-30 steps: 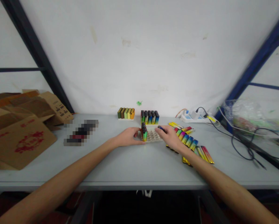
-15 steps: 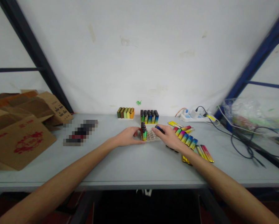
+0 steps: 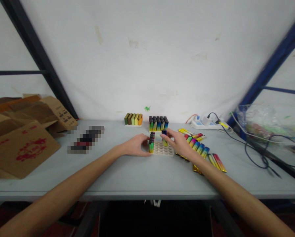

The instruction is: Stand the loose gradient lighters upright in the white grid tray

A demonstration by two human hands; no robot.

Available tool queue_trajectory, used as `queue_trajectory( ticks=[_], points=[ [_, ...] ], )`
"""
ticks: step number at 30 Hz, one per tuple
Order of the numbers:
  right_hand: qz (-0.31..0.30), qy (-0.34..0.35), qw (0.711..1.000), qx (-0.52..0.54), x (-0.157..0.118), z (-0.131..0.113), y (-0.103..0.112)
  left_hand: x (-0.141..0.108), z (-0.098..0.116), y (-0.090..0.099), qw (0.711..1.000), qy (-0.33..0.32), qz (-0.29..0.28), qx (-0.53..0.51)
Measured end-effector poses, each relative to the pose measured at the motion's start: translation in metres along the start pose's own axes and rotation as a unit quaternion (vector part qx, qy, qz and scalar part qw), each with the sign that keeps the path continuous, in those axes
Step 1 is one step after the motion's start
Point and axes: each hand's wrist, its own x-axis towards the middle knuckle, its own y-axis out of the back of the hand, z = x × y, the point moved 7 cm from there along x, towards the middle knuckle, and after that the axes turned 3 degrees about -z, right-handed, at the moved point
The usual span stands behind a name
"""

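A white tray with round pockets (image 3: 163, 150) lies on the table in front of me. One row of upright lighters (image 3: 151, 146), green at the front, stands along its left side. My left hand (image 3: 138, 144) grips that left side, thumb at the near corner and fingers behind. Between the fingertips of my right hand (image 3: 178, 142) is a dark blue and yellow lighter (image 3: 165, 139), held upright over the tray's right part. Whether its base sits in a pocket I cannot tell. Several loose lighters (image 3: 199, 148) lie beside my right wrist, partly under the forearm.
Near the wall stand two blocks of upright lighters, one yellow-brown (image 3: 133, 119) and one multicoloured (image 3: 158, 123). Cardboard boxes (image 3: 24, 148) fill the left side. A power strip (image 3: 204, 123), dark cables (image 3: 263, 158) and clear plastic wrap (image 3: 258, 115) are at right.
The lighter in my right hand has gone from tilted to upright over the tray. The tray appears slightly closer to me, with my left hand still at its left side.
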Motion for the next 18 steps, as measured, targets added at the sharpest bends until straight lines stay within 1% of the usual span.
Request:
queue_trajectory(
  ticks=[2, 6, 10, 13, 15, 18],
  points=[
    [-0.002, 0.007, 1.000, 0.010, 0.001, 0.000, -0.004, 0.000, 0.004, -0.002, 1.000, -0.010, -0.001, -0.009],
    [-0.014, 0.015, 0.998, 0.067, 0.004, 0.006, -0.014, 0.000, 0.010, -0.006, 0.999, -0.015, -0.010, -0.027],
    [-0.006, 0.031, 0.997, 0.072, 0.006, 0.012, -0.019, 0.000, 0.010, -0.007, 0.999, -0.008, -0.010, -0.032],
    [-0.032, 0.021, 0.995, 0.088, 0.007, 0.019, -0.026, 0.000, 0.010, -0.007, 0.999, -0.009, -0.015, -0.034],
    [-0.051, 0.020, 0.995, 0.084, 0.007, 0.020, -0.029, 0.000, 0.009, -0.007, 0.999, -0.006, -0.018, -0.038],
    [-0.066, 0.024, 0.997, 0.040, 0.006, 0.018, -0.031, 0.000, 0.009, -0.007, 0.999, -0.004, -0.023, -0.044]
  ],
)
